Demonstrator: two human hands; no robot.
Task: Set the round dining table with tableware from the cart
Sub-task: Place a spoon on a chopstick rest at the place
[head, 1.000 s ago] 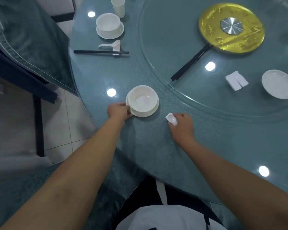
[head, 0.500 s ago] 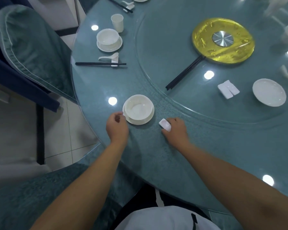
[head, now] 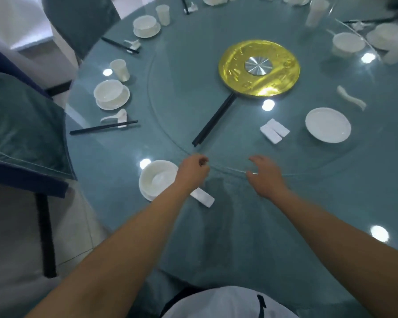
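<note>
The round counter (head: 239,237) with its teal glass top fills most of the view; on it lies the large glass turntable (head: 182,92), its near rim passing just beyond both hands; a gold disc (head: 237,72) with a silver hub sits at the turntable's centre, toward twelve o'clock; a teal chair (head: 21,125) stands at nine o'clock beside the counter. On the turntable, a white plate (head: 327,127) lies at two o'clock, two white chopstick rests (head: 274,130) side by side just left of it, and a black pair of chopsticks (head: 213,120) runs from the gold disc toward the near rim. At ten o'clock a set place shows a bowl on a saucer (head: 112,94), a cup (head: 120,70), and chopsticks on a rest (head: 104,127). Near the edge at about eleven o'clock from the body, the bowl on its saucer (head: 154,179) rests on the counter, partly hidden by the left forearm; a white chopstick rest (head: 203,198) lies just right of it, free of both hands. The left hand (head: 191,172) hovers with fingers curled inward, holding nothing that shows; the right hand (head: 264,175) hovers spread and relaxed, also empty; the two hands are apart.
</note>
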